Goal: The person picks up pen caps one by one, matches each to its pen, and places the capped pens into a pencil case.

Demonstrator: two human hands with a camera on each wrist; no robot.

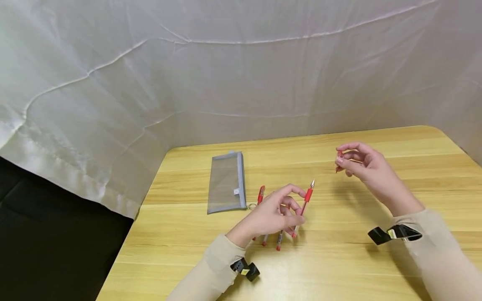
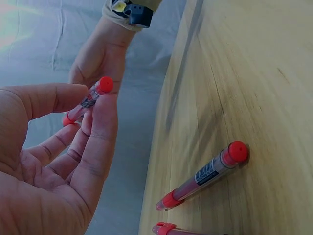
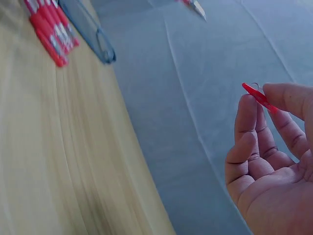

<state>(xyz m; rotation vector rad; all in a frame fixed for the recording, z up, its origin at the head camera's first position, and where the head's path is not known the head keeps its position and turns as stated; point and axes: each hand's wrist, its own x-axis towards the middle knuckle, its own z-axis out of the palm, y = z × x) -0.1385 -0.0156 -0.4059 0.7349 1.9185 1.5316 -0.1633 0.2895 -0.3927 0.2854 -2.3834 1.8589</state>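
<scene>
– How is it best handled?
– The uncapped red gel pen [image 1: 308,195], pinched by the left hand [image 1: 265,215], centre frame, is best steadied; the red cap [image 3: 258,95], pinched by the right hand [image 1: 370,167], mid-right, squarely aligned.
– Counts?
– Three pens [image 1: 280,239] are seen lower centre, one is held; one mesh pouch [image 1: 224,184], centre-left; one cap.

The pen [image 1: 308,195] is smooth plastic with a shiny metal tip [image 1: 312,183]; the cap [image 3: 259,96], glossy plastic. The pouch [image 1: 224,184] looks like matt mesh cloth, the curtain [image 1: 263,83] satiny cloth, the desk [image 1: 339,259] smooth, faintly glossy wood.
</scene>
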